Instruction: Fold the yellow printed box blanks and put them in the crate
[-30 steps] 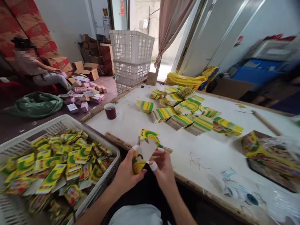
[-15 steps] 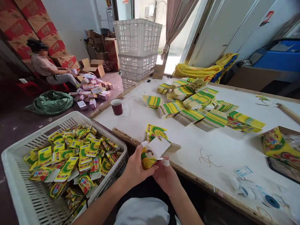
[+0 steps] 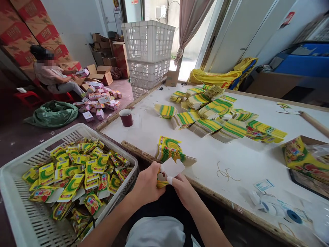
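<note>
My left hand [image 3: 147, 183] and my right hand [image 3: 182, 188] are closed together on one small yellow-green carton [image 3: 168, 171] at the near table edge. Its white flap sticks up between my fingers, which have white tape on the tips. Just beyond it lies a short stack of flat cartons [image 3: 171, 151] on the white table [image 3: 231, 161]. To my left stands a white plastic crate [image 3: 23, 209] holding several folded cartons [image 3: 77, 175].
Bundles of flat yellow-green cartons [image 3: 213, 116] cover the table's middle. A dark red cup [image 3: 126, 117] stands near the left edge. Tape rolls [image 3: 277, 211] lie front right, an open box [image 3: 304, 161] further right. Stacked white crates [image 3: 147, 55] and a seated person [image 3: 51, 73] are beyond.
My hands have lowered slightly and closed tighter round the carton, folding it so less of its printed face shows. The view has shifted a little.
</note>
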Demonstrator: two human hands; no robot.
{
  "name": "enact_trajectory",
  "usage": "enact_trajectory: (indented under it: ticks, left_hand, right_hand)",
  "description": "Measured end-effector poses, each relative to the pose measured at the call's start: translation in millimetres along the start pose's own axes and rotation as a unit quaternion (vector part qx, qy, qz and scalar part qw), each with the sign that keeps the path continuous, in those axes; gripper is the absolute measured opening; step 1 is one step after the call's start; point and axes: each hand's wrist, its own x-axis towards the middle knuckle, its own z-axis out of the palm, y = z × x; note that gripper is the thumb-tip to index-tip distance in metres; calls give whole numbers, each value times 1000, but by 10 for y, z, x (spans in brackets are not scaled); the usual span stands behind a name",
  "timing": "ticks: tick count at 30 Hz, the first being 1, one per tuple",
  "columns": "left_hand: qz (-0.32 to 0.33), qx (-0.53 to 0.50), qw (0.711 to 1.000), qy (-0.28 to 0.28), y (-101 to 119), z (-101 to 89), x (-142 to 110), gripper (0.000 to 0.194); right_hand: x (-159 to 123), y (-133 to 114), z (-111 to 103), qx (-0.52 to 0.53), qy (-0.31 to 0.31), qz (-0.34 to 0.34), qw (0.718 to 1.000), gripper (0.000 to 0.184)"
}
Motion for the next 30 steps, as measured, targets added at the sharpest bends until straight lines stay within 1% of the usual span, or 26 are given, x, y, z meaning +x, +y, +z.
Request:
enact_trajectory:
  ticks: [2,4,5,7,9,11,13,15,17,20,23,26,28,30]
  left_hand:
    - [-28,-13,999,-28,-11,8,14,35]
    - [-41,-41,997,-53,-27,35,31,46]
    - [-37,-60,996,-56,-36,53,39,53]
    - [-12,-94,995,-42,-52,86,49,65]
    - [11,-90,996,-7,-57,94,47,70]
    - [5,-45,999,19,-50,65,36,69]
    - [-23,-13,999,21,-36,3,22,61]
    - [-43,-27,999,11,-21,-72,16,52]
    - [-40,-55,998,7,-9,-142,21,47]
    - [-22,-72,997,10,-1,-218,50,47]
    - [-21,-87,996,-6,2,-271,90,51]
    - [-33,-98,994,-21,10,-310,122,51]
    - [-37,-95,995,-19,12,-323,130,50]
    - [-36,-95,995,-18,7,-326,125,49]
  right_hand:
    - [-39,50,0,-70,3,-72,995,44]
    - [-80,98,3,-139,-12,-139,981,52]
    - [-93,120,5,-173,-16,-169,970,54]
    - [-92,155,2,-235,-6,-216,947,53]
    - [-62,177,-17,-267,26,-246,931,50]
    - [-26,185,-55,-263,66,-264,926,50]
    - [-8,184,-103,-268,85,-284,917,53]
    - [-13,179,-148,-297,62,-300,904,57]
    - [-26,168,-187,-334,27,-302,892,56]
    - [-30,123,-252,-359,22,-296,885,43]
    - [-8,34,-327,-377,8,-298,877,30]
    - [12,-37,-371,-403,-27,-313,860,28]
    - [17,-44,-365,-411,-27,-318,854,29]
    - [15,-28,-343,-411,-17,-313,856,30]
